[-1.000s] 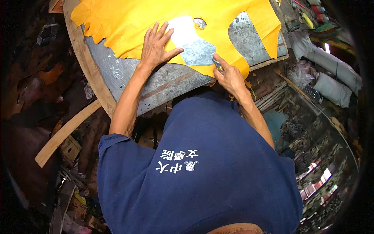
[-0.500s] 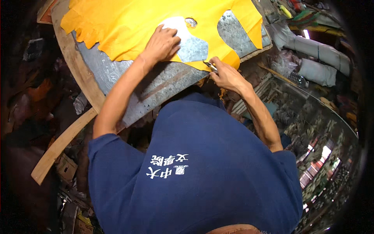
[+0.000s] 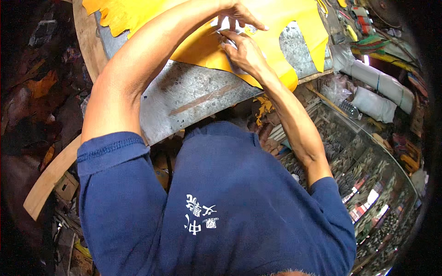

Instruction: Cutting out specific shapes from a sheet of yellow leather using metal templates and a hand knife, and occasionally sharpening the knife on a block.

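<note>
A large yellow sheet, like leather, with ragged edges lies over a scuffed grey metal work surface. My left hand reaches across the sheet, fingers spread and pointing right, over a shiny pale patch. Whether that patch is a flat template or bare metal, I cannot tell. Just nearer, my right hand bends over the same patch, its thumb and fingers drawn together to the left. A small knife seen in it earlier is mostly hidden now. To the right, a rounded opening in the sheet bares the metal.
Curved wooden strips edge the left side. Wrapped pale rolls lie at the right, with a glass-topped case below them. Yellow scraps hang under the surface's front edge. Assorted tools sit at the far right.
My left hand has lifted from the sheet's left part and swung right and farther away. My right hand has moved up and left from the near edge, onto the pale patch. My view has shifted.
</note>
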A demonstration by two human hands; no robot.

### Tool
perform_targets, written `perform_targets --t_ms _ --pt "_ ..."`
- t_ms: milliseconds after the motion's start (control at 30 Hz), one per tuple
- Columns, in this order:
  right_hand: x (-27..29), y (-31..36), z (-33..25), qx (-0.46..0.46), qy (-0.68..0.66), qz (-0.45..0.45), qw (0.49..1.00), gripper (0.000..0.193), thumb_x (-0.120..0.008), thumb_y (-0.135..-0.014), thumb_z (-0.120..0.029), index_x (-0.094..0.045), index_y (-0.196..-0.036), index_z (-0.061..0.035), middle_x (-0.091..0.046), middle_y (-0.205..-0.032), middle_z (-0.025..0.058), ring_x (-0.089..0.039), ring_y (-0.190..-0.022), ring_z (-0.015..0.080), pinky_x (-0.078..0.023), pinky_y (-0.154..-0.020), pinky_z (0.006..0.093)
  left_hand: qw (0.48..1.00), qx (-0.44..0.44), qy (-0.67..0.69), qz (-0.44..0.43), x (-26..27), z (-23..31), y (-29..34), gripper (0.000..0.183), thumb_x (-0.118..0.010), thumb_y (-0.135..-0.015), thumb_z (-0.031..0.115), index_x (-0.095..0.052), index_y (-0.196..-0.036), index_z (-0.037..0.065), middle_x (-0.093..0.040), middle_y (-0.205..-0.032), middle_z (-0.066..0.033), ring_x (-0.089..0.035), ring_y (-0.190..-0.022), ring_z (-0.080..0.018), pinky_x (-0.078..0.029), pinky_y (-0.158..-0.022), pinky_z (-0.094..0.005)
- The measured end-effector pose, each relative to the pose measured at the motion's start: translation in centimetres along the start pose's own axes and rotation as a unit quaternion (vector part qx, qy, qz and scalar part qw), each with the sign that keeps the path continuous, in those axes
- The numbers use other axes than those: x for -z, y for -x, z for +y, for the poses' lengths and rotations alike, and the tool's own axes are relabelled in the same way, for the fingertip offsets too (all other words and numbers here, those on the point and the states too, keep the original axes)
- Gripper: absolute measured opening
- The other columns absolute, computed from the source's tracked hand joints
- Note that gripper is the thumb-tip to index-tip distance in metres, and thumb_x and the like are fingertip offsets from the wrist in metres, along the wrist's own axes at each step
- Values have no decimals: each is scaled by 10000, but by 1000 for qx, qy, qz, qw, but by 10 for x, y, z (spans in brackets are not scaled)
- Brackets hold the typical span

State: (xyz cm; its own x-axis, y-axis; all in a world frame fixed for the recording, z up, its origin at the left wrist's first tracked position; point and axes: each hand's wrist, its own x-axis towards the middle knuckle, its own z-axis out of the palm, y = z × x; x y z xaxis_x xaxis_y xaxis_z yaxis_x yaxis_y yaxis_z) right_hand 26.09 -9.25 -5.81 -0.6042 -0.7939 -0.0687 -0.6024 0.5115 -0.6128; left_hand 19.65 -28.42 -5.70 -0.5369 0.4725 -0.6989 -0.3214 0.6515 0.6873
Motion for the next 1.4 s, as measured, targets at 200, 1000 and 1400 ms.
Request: perform_targets --t_ms 200,1000,1400 --pt "-18 -13 -1 -42 33 84 995 361 -572 -959 -286 -685 -1268 -138 -706 -1089 230 -687 -1001 398 -534 -892 468 1000 2 -17 12 2 -8 2 803 -461 -835 834 -517 -1450 322 -555 -1391 -175 -593 -1150 -327 -450 -992 -536" --pt "-19 -31 -17 -100 92 58 989 323 -558 -982 -317 -716 -1223 -171 -723 -953 237 -713 -895 410 -567 -835 482 996 -8 -83 38 -17 4 9 677 -536 -856 723 -598 -1350 265 -618 -1259 -127 -594 -1050 -282 -470 -924 -473" --pt "-28 -31 -8 -90 57 74 992 312 -569 -941 -214 -720 -1196 -114 -706 -979 268 -705 -928 419 -565 -856 457 991 -10 -117 56 -22 11 14 614 -573 -866 667 -639 -1300 236 -650 -1193 -103 -594 -1000 -260 -480 -890 -441"
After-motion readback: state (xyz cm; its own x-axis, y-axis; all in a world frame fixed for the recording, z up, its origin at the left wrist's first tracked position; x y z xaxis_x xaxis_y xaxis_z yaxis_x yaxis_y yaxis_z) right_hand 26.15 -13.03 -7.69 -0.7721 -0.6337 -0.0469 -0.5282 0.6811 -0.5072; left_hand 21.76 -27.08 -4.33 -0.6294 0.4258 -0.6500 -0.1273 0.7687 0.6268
